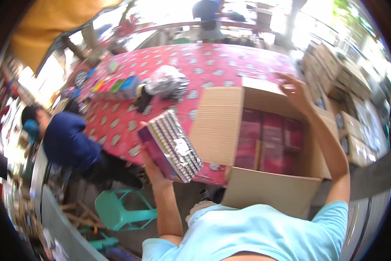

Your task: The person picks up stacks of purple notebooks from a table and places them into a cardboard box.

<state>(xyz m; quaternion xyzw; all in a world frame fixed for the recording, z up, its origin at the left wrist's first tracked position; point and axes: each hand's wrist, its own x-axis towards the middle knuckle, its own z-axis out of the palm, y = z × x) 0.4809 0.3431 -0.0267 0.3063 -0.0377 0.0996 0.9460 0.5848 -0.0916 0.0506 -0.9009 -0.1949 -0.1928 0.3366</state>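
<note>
A stack of spiral notebooks (170,148) with a purple cover is gripped in my left hand (153,167), held up left of the carton. Its rows of wire binding face up and to the right, with a shiny patch like plastic wrap on them. Beside my right arm stands an open cardboard box (269,187), its flaps folded outward. Several dark pink notebooks (271,128) lie packed inside it, one showing a spiral edge. My right hand (296,92) is raised over the far right side of the box, fingers apart and holding nothing; it is slightly blurred.
A pink patterned cloth covers the table (217,65). On it lie a clear plastic bag (167,82) and a row of colourful notebooks (121,87). A person in dark blue (69,139) sits at left, near a green plastic stool (117,211). Stacked cartons (335,69) stand at right.
</note>
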